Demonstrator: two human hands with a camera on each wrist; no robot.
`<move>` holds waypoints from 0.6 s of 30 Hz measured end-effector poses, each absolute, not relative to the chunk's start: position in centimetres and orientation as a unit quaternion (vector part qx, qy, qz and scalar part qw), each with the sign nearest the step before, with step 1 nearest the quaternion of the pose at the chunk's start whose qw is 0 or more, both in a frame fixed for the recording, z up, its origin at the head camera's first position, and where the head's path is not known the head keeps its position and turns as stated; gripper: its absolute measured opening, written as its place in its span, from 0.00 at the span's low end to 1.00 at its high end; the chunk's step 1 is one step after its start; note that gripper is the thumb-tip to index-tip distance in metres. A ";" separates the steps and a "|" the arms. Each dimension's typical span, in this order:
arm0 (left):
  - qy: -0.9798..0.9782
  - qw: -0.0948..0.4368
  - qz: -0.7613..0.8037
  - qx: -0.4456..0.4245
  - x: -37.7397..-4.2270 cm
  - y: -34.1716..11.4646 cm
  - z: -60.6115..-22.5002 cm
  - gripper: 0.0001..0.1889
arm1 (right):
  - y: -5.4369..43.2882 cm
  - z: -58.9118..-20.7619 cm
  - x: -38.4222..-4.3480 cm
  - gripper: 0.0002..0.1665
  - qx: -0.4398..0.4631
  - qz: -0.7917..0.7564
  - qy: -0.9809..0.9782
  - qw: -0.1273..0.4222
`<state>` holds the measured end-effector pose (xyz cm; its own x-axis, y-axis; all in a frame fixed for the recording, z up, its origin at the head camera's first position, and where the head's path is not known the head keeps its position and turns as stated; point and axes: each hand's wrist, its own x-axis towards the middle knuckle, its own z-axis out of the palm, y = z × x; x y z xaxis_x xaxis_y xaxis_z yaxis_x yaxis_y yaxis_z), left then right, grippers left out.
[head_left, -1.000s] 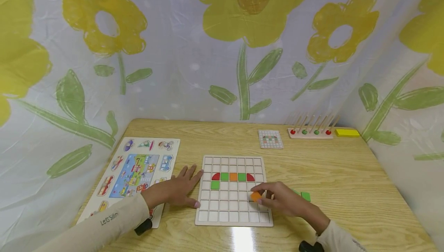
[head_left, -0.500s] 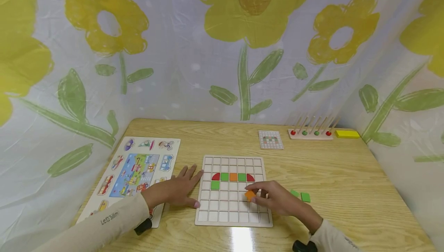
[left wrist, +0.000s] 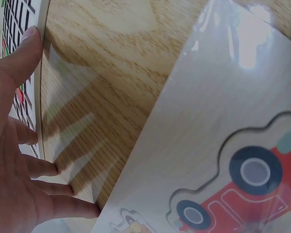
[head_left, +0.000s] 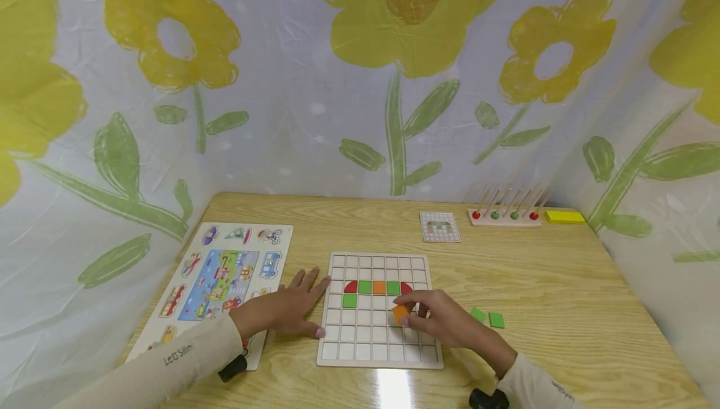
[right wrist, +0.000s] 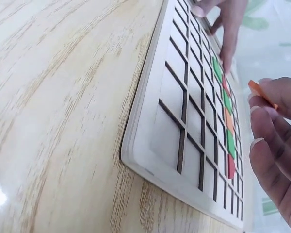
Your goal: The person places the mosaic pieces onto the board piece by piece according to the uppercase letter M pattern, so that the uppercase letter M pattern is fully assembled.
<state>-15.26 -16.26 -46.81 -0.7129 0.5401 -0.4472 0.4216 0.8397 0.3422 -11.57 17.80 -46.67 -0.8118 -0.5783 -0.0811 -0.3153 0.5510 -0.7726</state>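
A white grid board (head_left: 371,335) lies on the table, with green, orange and red tiles set in one row and a single green tile (head_left: 349,301) below the row's left end. Above the board's right half, my right hand (head_left: 441,318) pinches an orange square tile (head_left: 400,314) between thumb and fingers; the right wrist view shows the orange tile (right wrist: 262,92) held clear of the grid. My left hand (head_left: 287,309) rests spread at the board's left edge, its thumb touching the rim in the left wrist view. Two loose green tiles (head_left: 496,320) lie right of the right hand.
A vehicle picture puzzle (head_left: 225,284) lies at the left, partly under the left forearm. Toward the back are a small pattern card (head_left: 440,227), a peg stand (head_left: 504,217) with red and green beads, and a yellow block (head_left: 565,217). A flowered curtain surrounds the table.
My right hand has moved slightly left over the board with the orange tile, uncovering more of the loose green tiles. The left hand stays where it was.
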 end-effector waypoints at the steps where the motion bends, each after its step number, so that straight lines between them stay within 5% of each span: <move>1: 0.919 0.274 0.108 0.261 -15.2 -16.2 -46.8 0.55 | 17.7 -46.7 -11.6 0.20 -0.258 -0.398 0.865 0.165; 18: 0.919 0.271 0.112 0.264 -15.2 -16.3 -46.7 0.55 | 16.4 -46.6 -12.2 0.19 -0.273 -0.419 0.854 0.141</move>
